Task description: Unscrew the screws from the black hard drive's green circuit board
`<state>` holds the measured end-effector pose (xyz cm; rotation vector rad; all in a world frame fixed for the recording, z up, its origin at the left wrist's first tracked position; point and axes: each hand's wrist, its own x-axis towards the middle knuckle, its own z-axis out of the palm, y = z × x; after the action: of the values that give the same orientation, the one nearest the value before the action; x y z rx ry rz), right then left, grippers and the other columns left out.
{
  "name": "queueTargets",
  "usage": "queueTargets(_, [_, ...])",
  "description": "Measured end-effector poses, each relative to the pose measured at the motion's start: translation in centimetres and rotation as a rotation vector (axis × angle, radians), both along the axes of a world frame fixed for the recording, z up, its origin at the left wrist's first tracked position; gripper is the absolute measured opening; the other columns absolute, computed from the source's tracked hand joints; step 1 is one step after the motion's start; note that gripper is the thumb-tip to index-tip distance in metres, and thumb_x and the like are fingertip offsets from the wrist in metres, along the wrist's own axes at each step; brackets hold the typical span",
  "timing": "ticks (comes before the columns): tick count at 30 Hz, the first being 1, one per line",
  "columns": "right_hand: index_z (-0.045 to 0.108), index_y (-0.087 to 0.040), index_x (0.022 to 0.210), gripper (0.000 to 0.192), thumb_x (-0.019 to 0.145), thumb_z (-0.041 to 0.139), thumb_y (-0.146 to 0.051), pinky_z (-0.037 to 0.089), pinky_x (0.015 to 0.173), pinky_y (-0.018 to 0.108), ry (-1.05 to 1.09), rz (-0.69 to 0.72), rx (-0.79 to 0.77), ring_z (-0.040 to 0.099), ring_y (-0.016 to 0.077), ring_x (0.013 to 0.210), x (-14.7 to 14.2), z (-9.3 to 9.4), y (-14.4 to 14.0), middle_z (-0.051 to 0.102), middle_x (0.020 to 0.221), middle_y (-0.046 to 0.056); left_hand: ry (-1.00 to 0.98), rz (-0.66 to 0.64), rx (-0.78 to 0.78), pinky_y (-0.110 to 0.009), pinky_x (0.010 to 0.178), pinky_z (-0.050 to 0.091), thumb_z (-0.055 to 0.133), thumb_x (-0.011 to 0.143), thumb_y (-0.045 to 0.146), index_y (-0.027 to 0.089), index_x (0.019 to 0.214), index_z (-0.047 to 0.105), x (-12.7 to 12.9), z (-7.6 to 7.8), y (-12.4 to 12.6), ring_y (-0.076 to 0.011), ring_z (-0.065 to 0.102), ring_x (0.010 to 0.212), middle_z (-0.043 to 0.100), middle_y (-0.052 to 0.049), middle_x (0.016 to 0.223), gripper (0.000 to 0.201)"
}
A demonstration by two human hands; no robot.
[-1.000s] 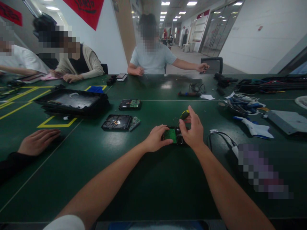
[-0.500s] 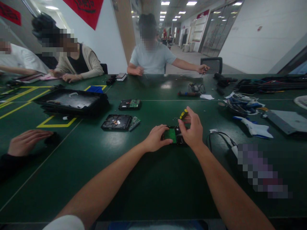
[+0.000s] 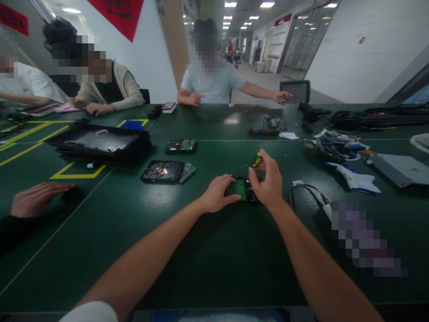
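A small black hard drive with a green circuit board [image 3: 241,189] lies on the dark green table [image 3: 208,250] in front of me. My left hand [image 3: 218,193] rests on its left edge, fingers curled over the board. My right hand [image 3: 268,181] grips a screwdriver with a yellow and black handle [image 3: 257,159], its tip pointing down at the drive's right side. The tip itself is hidden by my fingers.
An opened hard drive [image 3: 163,171] with a loose board and another drive [image 3: 181,145] lie to the left. A black tray [image 3: 100,141] stands further left. A co-worker's hand [image 3: 36,199] rests at the left edge. Cables [image 3: 308,193], tools [image 3: 338,147] and seated people fill the far and right sides.
My right hand has tilted the screwdriver handle slightly. The co-worker's hand at the left has pulled back toward the table's edge. My left hand has stayed on the drive.
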<state>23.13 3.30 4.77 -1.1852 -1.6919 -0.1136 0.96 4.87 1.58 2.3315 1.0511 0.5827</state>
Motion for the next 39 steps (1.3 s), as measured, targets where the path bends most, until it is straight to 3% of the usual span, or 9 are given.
queueTargets(7, [0.040,-0.027,0.154,0.065,0.095,0.065,-0.039,0.065,0.078,0.044,0.006,-0.026,-0.008,0.066,0.0224,0.089,0.03,0.09,-0.03,0.061,0.125,0.013,0.001,0.000,0.013,-0.056,0.122,0.035,0.066,0.088,0.062,0.023,0.143,0.053,0.00,-0.26,0.09,-0.0344,0.042,0.148,0.050,-0.014,0.155,0.069])
queueTargets(15, [0.026,-0.025,0.161,0.071,0.097,0.057,-0.032,0.063,0.093,0.049,0.018,0.030,-0.030,0.069,0.0253,0.101,-0.20,0.01,-0.13,0.062,0.134,0.015,-0.007,-0.003,0.008,-0.056,0.122,0.035,0.067,0.088,0.061,0.024,0.142,0.054,-0.03,0.13,-0.12,-0.0345,0.043,0.148,0.051,-0.014,0.154,0.067])
queueTargets(24, [0.039,-0.029,0.155,0.064,0.096,0.063,-0.039,0.065,0.086,0.048,-0.038,-0.039,0.006,0.070,0.0240,0.093,0.20,-0.11,0.00,0.064,0.134,0.012,0.002,-0.002,0.003,-0.056,0.121,0.035,0.067,0.088,0.062,0.023,0.143,0.053,0.01,0.02,0.02,-0.0346,0.042,0.147,0.051,-0.015,0.154,0.069])
queueTargets(29, [0.031,-0.030,0.159,0.065,0.099,0.056,-0.033,0.064,0.090,0.049,-0.035,-0.017,-0.003,0.071,0.0242,0.096,0.04,-0.03,-0.12,0.062,0.139,0.013,-0.003,-0.002,-0.005,-0.057,0.121,0.035,0.066,0.089,0.062,0.023,0.143,0.053,-0.05,0.31,-0.14,-0.0349,0.042,0.147,0.050,-0.015,0.155,0.067])
queueTargets(35, [0.039,-0.028,0.155,0.064,0.096,0.063,-0.038,0.065,0.079,0.044,-0.043,-0.043,0.011,0.069,0.0234,0.089,0.16,0.07,-0.06,0.066,0.124,0.011,-0.008,-0.001,0.005,-0.056,0.122,0.034,0.067,0.088,0.061,0.023,0.143,0.053,-0.04,0.11,-0.13,-0.0349,0.042,0.148,0.051,-0.015,0.154,0.068])
queueTargets(39, [0.032,-0.027,0.159,0.066,0.098,0.058,-0.034,0.063,0.087,0.046,-0.035,-0.019,0.006,0.070,0.0231,0.094,0.12,-0.09,0.00,0.062,0.136,0.013,-0.003,-0.006,0.008,-0.055,0.122,0.035,0.066,0.089,0.062,0.022,0.143,0.053,-0.02,0.04,-0.09,-0.0345,0.042,0.147,0.050,-0.015,0.154,0.069])
